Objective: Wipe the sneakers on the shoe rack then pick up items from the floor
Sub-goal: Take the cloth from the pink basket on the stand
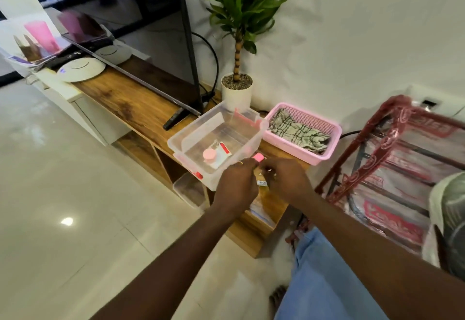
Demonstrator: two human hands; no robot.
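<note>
Blurrily, left hand (pixel 235 185), right hand (pixel 286 181), close together beside clear box (pixel 176 144)

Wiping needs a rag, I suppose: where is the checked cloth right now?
In the head view, the checked cloth lies in the pink basket on the wooden bench, right of the clear box.

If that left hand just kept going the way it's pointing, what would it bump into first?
Probably the clear plastic box: the left hand points at its near wall, seemingly almost touching.
</note>
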